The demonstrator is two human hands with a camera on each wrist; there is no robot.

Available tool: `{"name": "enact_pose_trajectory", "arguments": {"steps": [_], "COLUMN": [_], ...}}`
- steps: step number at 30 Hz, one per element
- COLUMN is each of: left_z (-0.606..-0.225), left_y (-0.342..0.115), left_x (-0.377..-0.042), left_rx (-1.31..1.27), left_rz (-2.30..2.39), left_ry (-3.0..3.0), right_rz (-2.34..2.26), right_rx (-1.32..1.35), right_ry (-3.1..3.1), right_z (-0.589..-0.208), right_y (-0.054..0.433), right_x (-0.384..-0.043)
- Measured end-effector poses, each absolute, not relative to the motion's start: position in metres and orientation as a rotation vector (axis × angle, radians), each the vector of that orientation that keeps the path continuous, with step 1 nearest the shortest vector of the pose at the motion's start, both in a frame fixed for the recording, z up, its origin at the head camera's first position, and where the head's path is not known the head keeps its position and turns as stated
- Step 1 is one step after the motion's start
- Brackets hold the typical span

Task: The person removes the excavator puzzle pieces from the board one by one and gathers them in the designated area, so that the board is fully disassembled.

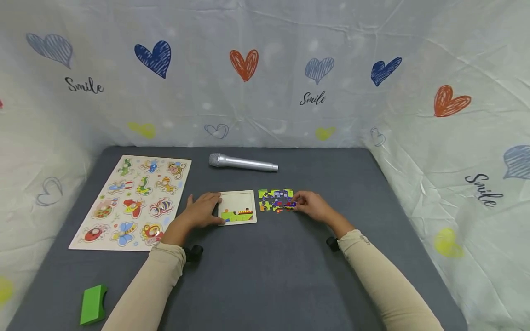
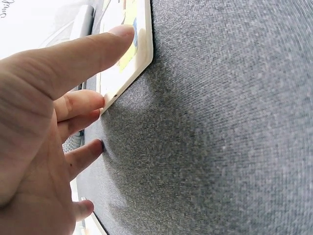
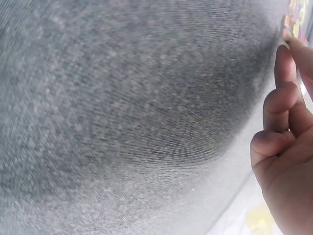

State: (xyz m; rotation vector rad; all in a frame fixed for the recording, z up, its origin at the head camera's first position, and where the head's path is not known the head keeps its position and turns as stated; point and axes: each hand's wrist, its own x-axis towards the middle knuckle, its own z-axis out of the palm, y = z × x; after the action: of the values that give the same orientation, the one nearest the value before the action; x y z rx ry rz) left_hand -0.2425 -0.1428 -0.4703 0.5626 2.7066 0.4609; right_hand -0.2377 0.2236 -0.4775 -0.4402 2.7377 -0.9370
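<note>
White cloth (image 1: 273, 27) printed with hearts and the word "Smile" hangs around three sides of a table (image 1: 269, 276) covered in dark grey, finely ribbed fabric. Near the middle of it lies a small, shallow rectangular frame of pale wood (image 1: 237, 200), smooth and round-cornered, with glossy green-and-red picture pieces (image 1: 232, 216) along its six o'clock side and bare wood above. The left hand (image 1: 201, 211) steadies it from nine o'clock, thumb spread wide of the fingers, the thumb lying over the rim; how hard it presses I can't tell. Just beside the frame, at three o'clock, sits a cluster of flat, knobbed jigsaw pieces (image 1: 277, 202) in lime, yellow and purple. At its three o'clock end the right hand (image 1: 312, 205), fingers curled narrow, seems to pinch one purple piece (image 1: 290, 205). I'd judge the step in hand to be picking up that piece while the frame is held; the next move calls for a light lift by the edges that leaves its neighbours undisturbed. Farther out from the frame, a silver microphone with a mesh head (image 1: 244, 162) lies at twelve, a large pale board of colourful insect shapes (image 1: 103, 246) at nine, and a green notched block (image 1: 93, 305) at eight.
</note>
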Motion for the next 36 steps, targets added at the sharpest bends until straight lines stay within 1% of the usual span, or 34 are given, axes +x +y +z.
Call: {"name": "enact_pose_trajectory", "arguments": {"steps": [6,10,15,19,24,27,32,36], "left_z": [-0.471,-0.469,-0.468,-0.47,-0.474,-0.475,-0.477,-0.479], "left_y": [-0.143,-0.149,-0.146,-0.144,-0.147,-0.148,-0.149,-0.149], "left_x": [-0.244,-0.241,-0.243,-0.242,-0.241,-0.24,-0.242,-0.243], "left_rx": [0.565,0.543,0.565,0.576,0.564,0.558,0.556,0.55], "left_rz": [0.457,0.447,0.463,0.478,0.473,0.494,0.506,0.497], "left_ry": [2.71,2.721,2.727,2.717,2.708,2.711,2.726,2.732], "right_rz": [-0.913,-0.918,-0.928,-0.896,-0.754,-0.64,-0.511,-0.492], "right_rx": [-0.431,-0.409,-0.403,-0.531,-0.8,-0.937,-1.09,-1.135], "right_ry": [2.754,2.773,2.792,2.769,2.764,2.766,2.802,2.806], "right_z": [-0.479,-0.48,-0.471,-0.463,-0.462,-0.465,-0.474,-0.479], "right_y": [0.224,0.217,0.203,0.166,0.108,0.082,0.058,0.053], "right_x": [-0.237,-0.24,-0.241,-0.242,-0.243,-0.245,-0.246,-0.246]}}
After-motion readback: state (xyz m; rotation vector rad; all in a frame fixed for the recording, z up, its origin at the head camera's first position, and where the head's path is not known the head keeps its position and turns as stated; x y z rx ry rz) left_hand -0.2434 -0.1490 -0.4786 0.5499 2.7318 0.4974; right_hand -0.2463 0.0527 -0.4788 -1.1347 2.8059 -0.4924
